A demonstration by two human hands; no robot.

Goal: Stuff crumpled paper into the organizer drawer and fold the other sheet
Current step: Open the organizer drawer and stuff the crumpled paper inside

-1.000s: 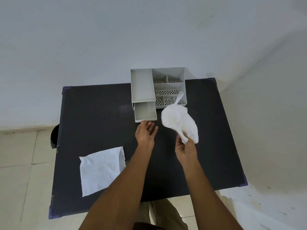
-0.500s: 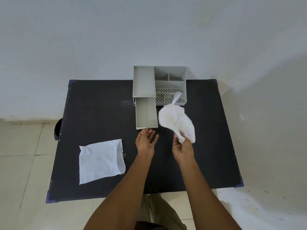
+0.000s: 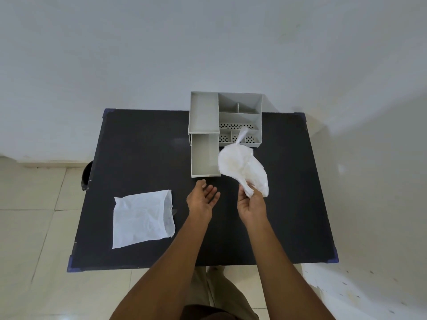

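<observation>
The right hand (image 3: pixel 250 205) is pinching the near end of the crumpled paper (image 3: pixel 241 168) between its fingers, holding it up so the bulk is hanging over the table (image 3: pixel 143 153), just right of the open drawer (image 3: pixel 204 157). Gripping it by 1 end is probably meant to let the wad be steered into that narrow space. The left hand (image 3: pixel 202 199) is hovering empty, palm up and fingers loosely spread, just near of the drawer's front edge, seemingly placed to steady the drawer or help push. The drawer is sticking out toward the person from the left side of the grey organizer (image 3: pixel 226 112), which is sitting at the far edge against the wall. The other sheet (image 3: pixel 142 219) is lying flat at near left, unfolded, clear of the work.
</observation>
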